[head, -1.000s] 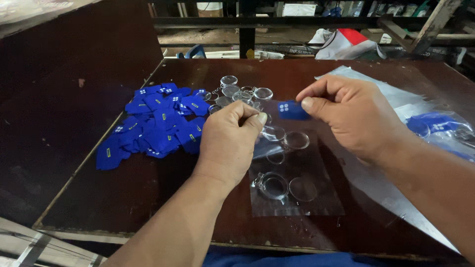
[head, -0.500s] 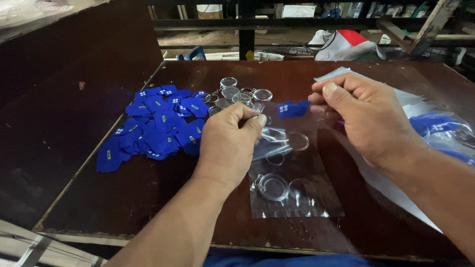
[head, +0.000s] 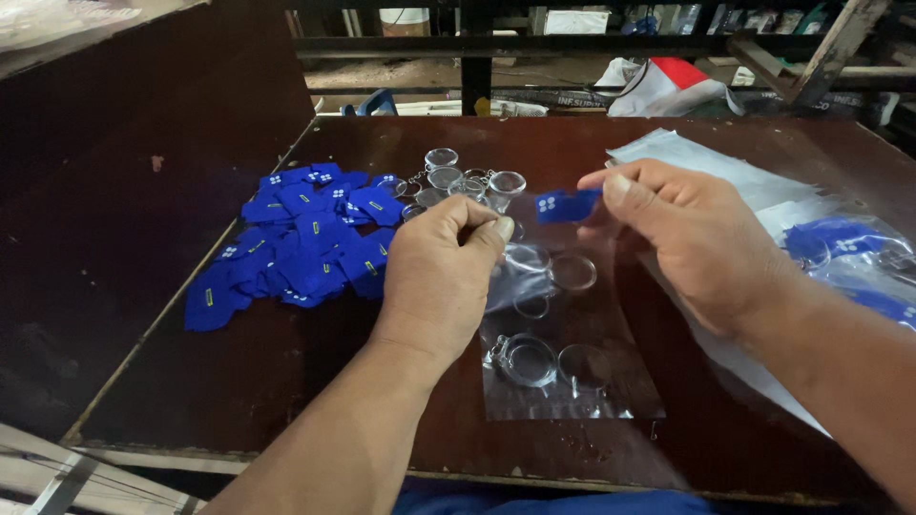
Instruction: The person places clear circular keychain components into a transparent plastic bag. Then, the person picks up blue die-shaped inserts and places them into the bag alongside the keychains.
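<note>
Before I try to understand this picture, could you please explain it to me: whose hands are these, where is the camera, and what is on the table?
There is no machine here. A person works with two bare hands, and the one camera sits on that person's head, looking down, so you see the arms coming in from below.

The left hand is closed, its fingers pinching something small that I cannot make out. The right hand holds a small blue piece between thumb and finger.

On the dark brown table lie a pile of similar blue pieces, a cluster of clear round cases with small rings, and a clear plastic bag with a few such round cases inside. On the right are more plastic bags, some showing blue inside.
</note>
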